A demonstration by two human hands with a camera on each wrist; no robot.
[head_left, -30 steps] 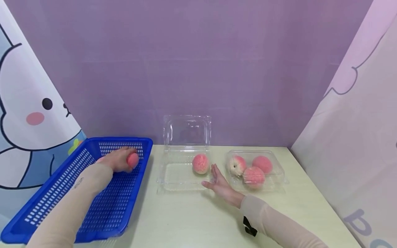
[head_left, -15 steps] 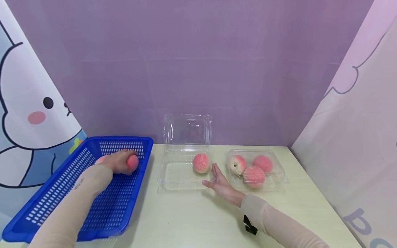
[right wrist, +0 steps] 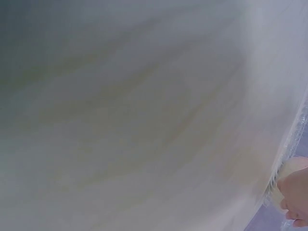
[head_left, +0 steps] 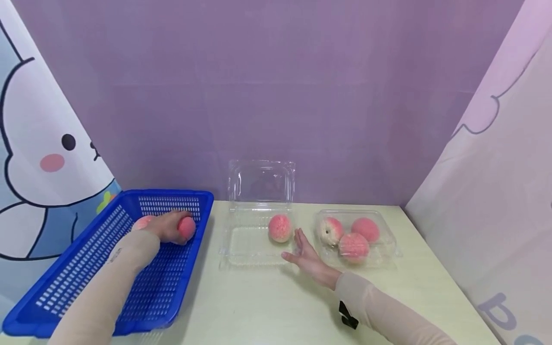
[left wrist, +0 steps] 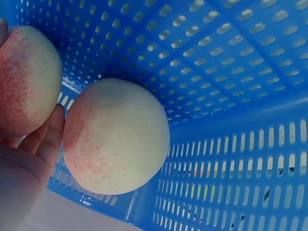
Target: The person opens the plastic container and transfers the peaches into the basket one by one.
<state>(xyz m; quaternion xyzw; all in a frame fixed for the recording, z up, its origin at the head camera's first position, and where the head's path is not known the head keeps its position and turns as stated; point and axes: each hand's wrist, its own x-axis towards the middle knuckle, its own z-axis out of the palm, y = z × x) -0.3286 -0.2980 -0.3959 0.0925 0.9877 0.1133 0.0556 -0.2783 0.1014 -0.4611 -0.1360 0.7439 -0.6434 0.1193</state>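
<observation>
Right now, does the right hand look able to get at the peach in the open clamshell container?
Probably yes: the right hand is open beside the peach, and the clear lid stands raised behind, leaving the top free.

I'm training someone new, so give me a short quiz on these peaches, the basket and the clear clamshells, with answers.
1. True or false: the left hand holds a peach inside the blue basket.
2. How many peaches show in the right-side clear clamshell?
3. The lid of the middle clear clamshell is: a) missing; b) raised open; c) closed.

Key: 1. True. 2. Three. 3. b.
</observation>
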